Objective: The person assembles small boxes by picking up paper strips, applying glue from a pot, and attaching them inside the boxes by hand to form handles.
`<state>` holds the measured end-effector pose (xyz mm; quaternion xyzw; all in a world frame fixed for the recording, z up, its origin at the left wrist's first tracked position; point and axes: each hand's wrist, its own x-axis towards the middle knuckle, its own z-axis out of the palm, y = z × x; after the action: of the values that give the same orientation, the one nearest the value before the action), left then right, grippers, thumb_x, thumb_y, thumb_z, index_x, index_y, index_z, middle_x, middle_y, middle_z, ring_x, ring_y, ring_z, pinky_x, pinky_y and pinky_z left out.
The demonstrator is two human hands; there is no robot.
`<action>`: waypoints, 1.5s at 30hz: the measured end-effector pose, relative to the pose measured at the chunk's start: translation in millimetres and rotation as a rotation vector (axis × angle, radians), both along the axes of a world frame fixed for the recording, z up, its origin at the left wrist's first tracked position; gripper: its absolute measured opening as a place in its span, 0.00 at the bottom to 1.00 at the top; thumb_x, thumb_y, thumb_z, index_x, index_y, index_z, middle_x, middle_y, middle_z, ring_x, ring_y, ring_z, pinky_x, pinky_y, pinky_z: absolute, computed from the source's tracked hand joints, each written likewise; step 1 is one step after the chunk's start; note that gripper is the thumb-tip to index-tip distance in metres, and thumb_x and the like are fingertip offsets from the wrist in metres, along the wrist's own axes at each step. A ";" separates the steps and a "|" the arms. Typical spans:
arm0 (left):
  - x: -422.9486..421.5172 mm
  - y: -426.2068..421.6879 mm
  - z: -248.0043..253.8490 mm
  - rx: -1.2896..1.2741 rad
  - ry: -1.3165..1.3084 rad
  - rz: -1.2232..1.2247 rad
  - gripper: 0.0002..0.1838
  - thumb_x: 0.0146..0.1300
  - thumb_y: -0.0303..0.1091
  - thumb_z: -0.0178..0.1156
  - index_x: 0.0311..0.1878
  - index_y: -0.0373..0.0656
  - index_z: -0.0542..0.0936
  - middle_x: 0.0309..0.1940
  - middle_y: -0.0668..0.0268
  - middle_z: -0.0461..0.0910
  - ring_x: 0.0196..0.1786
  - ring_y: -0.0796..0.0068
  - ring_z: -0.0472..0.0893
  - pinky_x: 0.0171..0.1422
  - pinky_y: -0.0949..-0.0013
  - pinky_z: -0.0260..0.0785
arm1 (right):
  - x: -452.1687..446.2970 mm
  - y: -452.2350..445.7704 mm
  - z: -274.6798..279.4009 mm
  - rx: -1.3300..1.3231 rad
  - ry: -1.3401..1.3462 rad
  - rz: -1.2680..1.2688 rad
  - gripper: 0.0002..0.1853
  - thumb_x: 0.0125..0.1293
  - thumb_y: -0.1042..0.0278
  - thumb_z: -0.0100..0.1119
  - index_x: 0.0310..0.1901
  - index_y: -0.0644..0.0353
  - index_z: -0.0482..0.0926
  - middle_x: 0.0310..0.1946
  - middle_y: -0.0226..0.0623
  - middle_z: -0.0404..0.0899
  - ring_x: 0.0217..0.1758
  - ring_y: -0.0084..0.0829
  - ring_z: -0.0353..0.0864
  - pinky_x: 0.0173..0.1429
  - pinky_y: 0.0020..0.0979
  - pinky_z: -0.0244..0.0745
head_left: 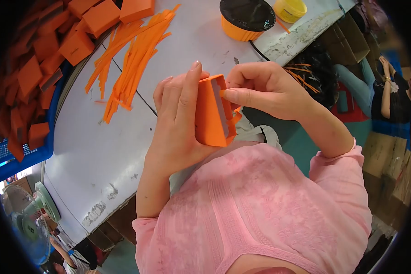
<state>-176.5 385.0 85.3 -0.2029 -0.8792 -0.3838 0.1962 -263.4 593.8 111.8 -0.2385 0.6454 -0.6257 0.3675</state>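
Note:
My left hand (176, 116) is wrapped around a small orange box (208, 116), holding it tilted in front of my chest. The box's open side faces right and shows a greyish inside. At that side my right hand (265, 89) pinches the end of a thin orange strip (235, 119), which curls along the box's edge. Part of the strip is hidden behind my fingers. Beyond my left hand, a loose bundle of flat orange strips (137, 59) lies on the white table (91, 150).
A blue basket (50, 150) heaped with orange boxes (77, 48) stands on the left. At the back are an orange tub with a black top (247, 16) and a yellow container (290, 9). A fan (29, 223) is at lower left; other people sit on the right.

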 end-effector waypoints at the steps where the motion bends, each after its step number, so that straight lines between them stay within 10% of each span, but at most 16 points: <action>1: 1.3 -0.9 1.5 -0.020 -0.003 0.001 0.65 0.36 0.39 0.83 0.78 0.38 0.56 0.60 0.57 0.73 0.59 0.54 0.73 0.67 0.51 0.59 | 0.7 -2.0 -0.2 0.009 -0.003 -0.010 0.06 0.74 0.72 0.60 0.39 0.66 0.77 0.34 0.27 0.79 0.41 0.17 0.80 0.47 0.24 0.80; 23: 13.8 0.8 1.3 -0.187 0.071 -0.016 0.63 0.34 0.36 0.82 0.77 0.38 0.57 0.60 0.59 0.76 0.61 0.57 0.74 0.72 0.52 0.56 | 15.7 -13.3 -7.8 0.158 0.055 -0.073 0.06 0.70 0.74 0.54 0.37 0.67 0.76 0.31 0.30 0.81 0.32 0.14 0.78 0.36 0.21 0.77; 27: 12.6 -3.3 -2.6 -0.083 0.032 0.057 0.60 0.40 0.39 0.80 0.76 0.36 0.57 0.58 0.58 0.75 0.57 0.55 0.75 0.69 0.51 0.56 | 9.9 -14.0 -21.0 0.094 0.674 -0.180 0.15 0.68 0.61 0.63 0.39 0.68 0.77 0.30 0.41 0.80 0.31 0.30 0.77 0.37 0.31 0.72; 30: 16.0 -21.0 1.6 -0.096 0.039 0.151 0.60 0.41 0.38 0.80 0.77 0.35 0.57 0.57 0.58 0.75 0.56 0.55 0.75 0.67 0.51 0.57 | 6.4 -0.5 -5.2 -0.074 1.057 -0.345 0.06 0.69 0.73 0.63 0.42 0.66 0.80 0.36 0.40 0.82 0.39 0.35 0.81 0.46 0.32 0.75; 45: 15.0 -20.3 6.7 -0.187 0.125 0.189 0.66 0.36 0.39 0.84 0.78 0.39 0.55 0.60 0.59 0.75 0.58 0.57 0.74 0.66 0.54 0.61 | 26.7 -20.6 -12.1 0.079 0.839 0.050 0.06 0.64 0.71 0.65 0.36 0.63 0.78 0.31 0.37 0.81 0.37 0.42 0.80 0.49 0.39 0.74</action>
<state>-161.6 364.7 92.0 -0.1602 -0.9123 -0.2669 0.2660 -236.7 573.2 99.7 -0.4738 0.7567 -0.4400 0.0966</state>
